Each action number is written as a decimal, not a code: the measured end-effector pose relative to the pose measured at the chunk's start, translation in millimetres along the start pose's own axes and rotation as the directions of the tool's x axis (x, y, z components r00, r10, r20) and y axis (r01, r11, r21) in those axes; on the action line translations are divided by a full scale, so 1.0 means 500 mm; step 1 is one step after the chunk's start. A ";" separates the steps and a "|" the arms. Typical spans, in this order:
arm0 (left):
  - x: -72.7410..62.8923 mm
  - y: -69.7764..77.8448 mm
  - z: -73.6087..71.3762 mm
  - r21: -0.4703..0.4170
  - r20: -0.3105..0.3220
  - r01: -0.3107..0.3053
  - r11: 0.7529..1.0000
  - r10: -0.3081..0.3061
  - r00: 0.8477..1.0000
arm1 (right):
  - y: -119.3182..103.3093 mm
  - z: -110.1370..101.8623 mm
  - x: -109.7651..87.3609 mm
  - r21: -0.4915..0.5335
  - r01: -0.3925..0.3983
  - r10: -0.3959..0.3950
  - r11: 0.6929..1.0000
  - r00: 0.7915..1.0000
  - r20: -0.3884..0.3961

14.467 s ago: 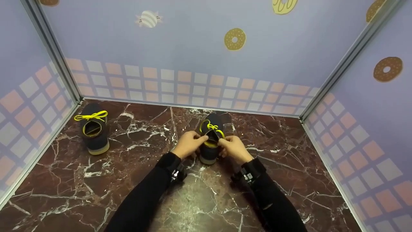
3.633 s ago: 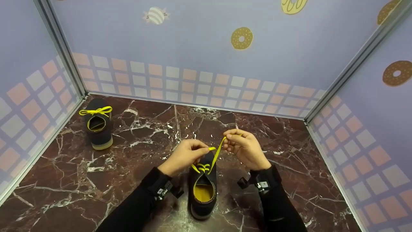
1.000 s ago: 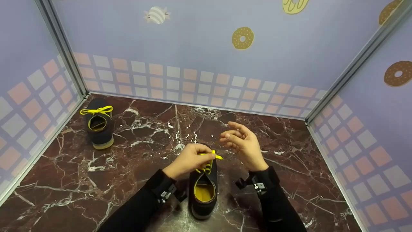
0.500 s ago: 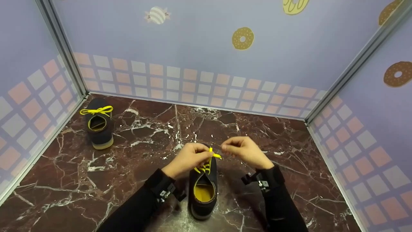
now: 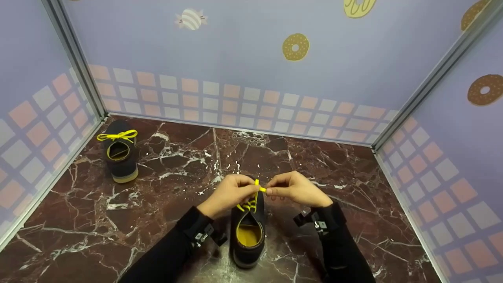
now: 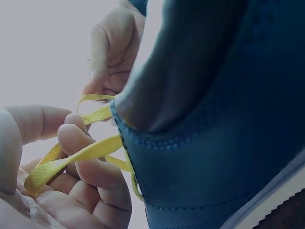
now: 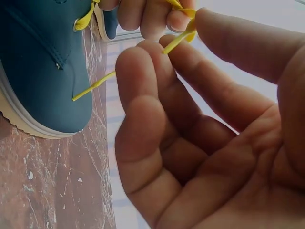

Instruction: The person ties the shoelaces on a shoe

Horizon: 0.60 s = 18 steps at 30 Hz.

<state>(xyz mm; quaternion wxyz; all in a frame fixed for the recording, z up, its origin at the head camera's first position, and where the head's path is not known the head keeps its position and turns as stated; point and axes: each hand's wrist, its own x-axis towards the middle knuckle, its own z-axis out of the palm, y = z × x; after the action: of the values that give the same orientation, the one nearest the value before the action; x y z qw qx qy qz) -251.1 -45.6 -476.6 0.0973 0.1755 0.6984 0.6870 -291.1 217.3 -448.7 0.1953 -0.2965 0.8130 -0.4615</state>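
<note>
A dark-blue, yellow-lined shoe (image 5: 249, 236) stands toe toward the printed lilac wall (image 5: 239, 51), its front partly under the nearer left hand (image 5: 232, 194), which pinches the flat yellow lace (image 5: 257, 183), while the right hand (image 5: 298, 190), just off its right side, seems to nip one end.

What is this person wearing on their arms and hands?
Long black sleeves reach the wrists. Each wrist carries a black band with a small dark device and a silvery fitting. The left hand and right hand are bare, without gloves.
</note>
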 end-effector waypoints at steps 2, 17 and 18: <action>0.000 0.000 0.000 0.001 0.000 -0.001 1.000 0.001 1.000 | 0.001 0.001 0.001 0.000 0.007 -0.007 1.000 1.000 0.003; 0.002 -0.005 0.001 0.012 -0.012 0.012 1.000 -0.012 1.000 | 0.006 -0.009 -0.006 0.008 0.050 -0.049 0.999 0.997 -0.063; 0.002 -0.005 0.001 0.011 -0.014 0.015 1.000 -0.015 1.000 | 0.008 -0.011 -0.007 0.009 0.052 -0.051 0.999 0.996 -0.073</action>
<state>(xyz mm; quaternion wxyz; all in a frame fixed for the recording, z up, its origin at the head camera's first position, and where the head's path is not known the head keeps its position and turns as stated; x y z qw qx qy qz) -252.1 -44.8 -479.1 0.0964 0.1659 0.7043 0.6835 -292.8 224.6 -449.3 0.1550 -0.2992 0.8092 -0.4813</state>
